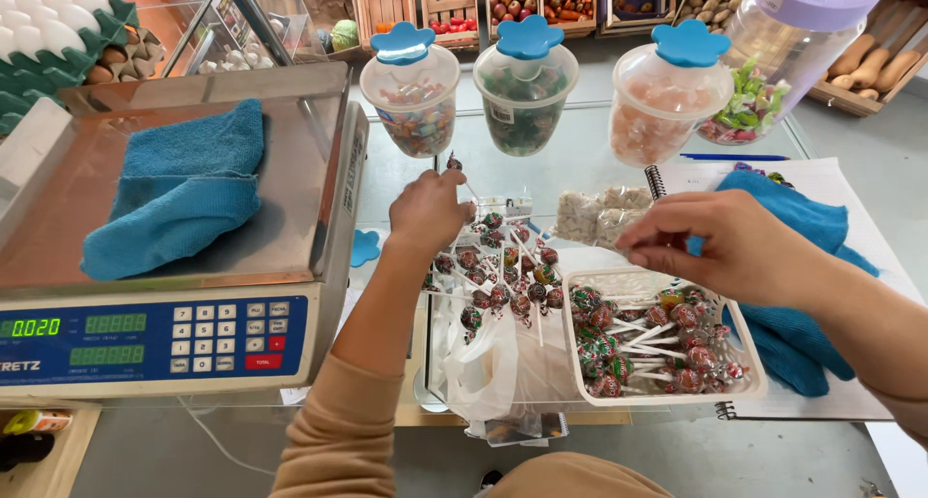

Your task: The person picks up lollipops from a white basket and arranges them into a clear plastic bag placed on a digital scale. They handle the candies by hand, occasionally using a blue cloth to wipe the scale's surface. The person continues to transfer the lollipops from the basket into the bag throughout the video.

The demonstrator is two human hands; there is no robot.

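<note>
Sorting in hand: a white-stick wrapped lollipop [454,162] is pinched in the left hand [428,211]; right hand [735,249] (grip loosely closed, empty) hovers over white plastic tray [749,358]; careful placement needed next.

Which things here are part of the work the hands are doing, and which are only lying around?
In the work:
left hand, holding one lollipop
right hand, over the white tray of lollipops
lollipop stand

Lying around:
blue cloth on the scale
three candy jars with blue lids
egg cartons
notebook
</note>
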